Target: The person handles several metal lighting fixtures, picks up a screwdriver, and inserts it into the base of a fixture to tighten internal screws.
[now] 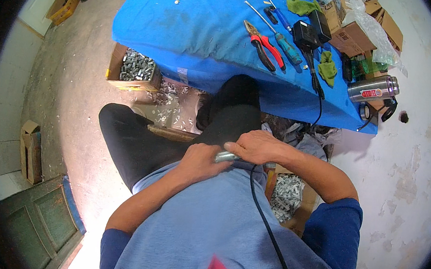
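Over my lap, my left hand is closed around a short silver metal tube, whose end shows past the fingers. Curled over it from the other side is my right hand, with the thumb resting on the metal; most of its fingertips are hidden underneath. Beside my right leg stands a carton with many long silver metal pieces. Another carton, ahead on the left, is filled with short grey metal cylinders.
On the blue-covered table lie red-handled pliers, a teal screwdriver, a black power adapter and green cloths. A steel flask stands at its right edge. Small metal pieces litter the floor; a black cable crosses my shirt.
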The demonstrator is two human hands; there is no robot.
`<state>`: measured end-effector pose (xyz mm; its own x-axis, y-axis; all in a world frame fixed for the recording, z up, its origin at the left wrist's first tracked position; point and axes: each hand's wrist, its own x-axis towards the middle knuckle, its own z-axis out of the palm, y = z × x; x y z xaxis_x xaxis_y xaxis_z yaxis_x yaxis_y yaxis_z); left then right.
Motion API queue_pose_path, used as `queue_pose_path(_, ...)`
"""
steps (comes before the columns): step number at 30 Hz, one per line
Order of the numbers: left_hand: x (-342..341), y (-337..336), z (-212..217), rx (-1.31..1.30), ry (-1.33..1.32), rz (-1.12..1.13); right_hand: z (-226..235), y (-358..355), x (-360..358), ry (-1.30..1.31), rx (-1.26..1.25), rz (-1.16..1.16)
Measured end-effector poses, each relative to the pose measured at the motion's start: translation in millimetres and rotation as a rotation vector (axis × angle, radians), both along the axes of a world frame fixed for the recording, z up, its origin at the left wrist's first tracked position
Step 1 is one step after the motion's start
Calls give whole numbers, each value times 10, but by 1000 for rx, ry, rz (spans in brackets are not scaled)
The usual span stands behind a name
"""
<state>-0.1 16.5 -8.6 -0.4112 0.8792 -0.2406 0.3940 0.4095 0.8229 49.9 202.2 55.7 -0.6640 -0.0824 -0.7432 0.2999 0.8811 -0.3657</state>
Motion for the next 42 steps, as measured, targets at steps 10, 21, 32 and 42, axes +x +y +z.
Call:
queue_pose_path(10, -73, -101, 153, -88, -164, -4, -246, -45, 183, -83, -536, -372)
queue_pose_path(21, -17, -99, -77, -142, -165, -44, -493, -69, 356, -152, -539, -702)
queue_pose_path(32, -102, -143, -59, -78, -381, -22, -754, -128, 571, -278, -927, -904)
queue_pose_path(42, -103, -125, -5, 247, -897, 315, -559, -197, 655, 73, -1154, -1214)
